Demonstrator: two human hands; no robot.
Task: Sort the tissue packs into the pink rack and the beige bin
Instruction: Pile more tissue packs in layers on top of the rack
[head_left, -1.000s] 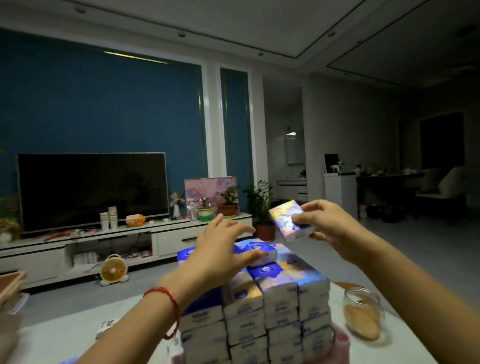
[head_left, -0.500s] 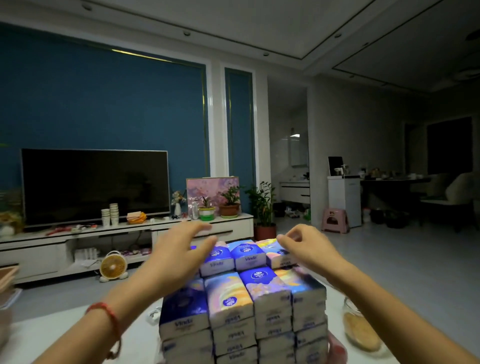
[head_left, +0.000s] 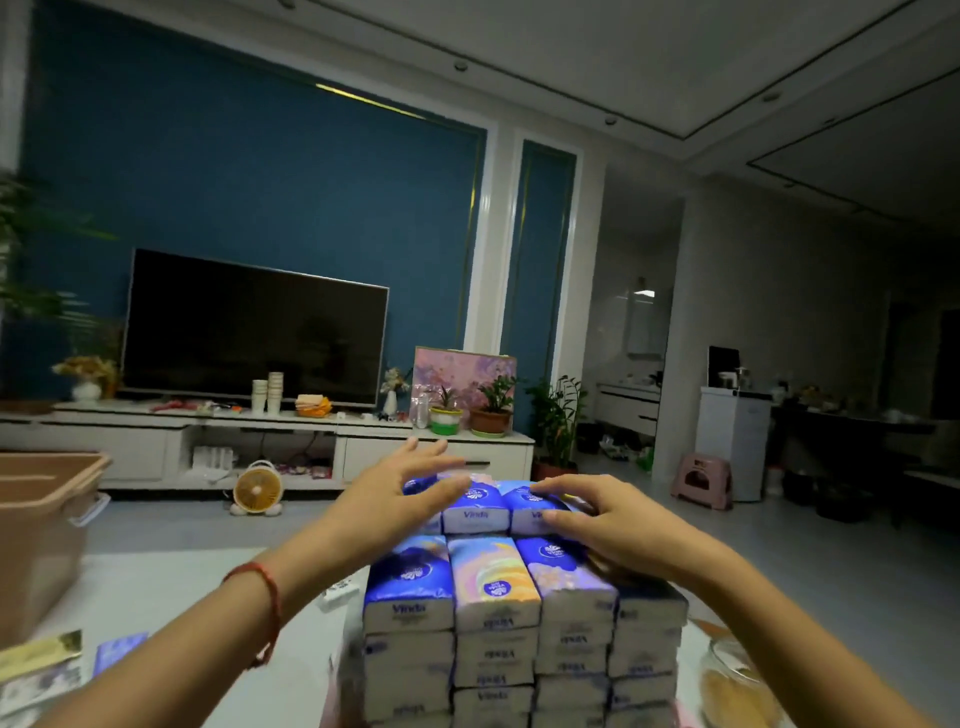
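Both hands have dropped onto the back row of tissue packs atop the stack. Left hand hovers flat, fingers spread, over the far-left pack; right hand lies fingers apart on the right one, seemingly squaring the row rather than gripping. Packs lie flat, long axes running away from the person, printed ends facing them. Beige bin waits far left.

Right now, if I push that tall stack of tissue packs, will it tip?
Probably yes. The stack stands several loose layers high, so a sideways push may shear or topple it. The packs look soft and light, so they likely squash rather than break. The left hand and right hand steady its top row.
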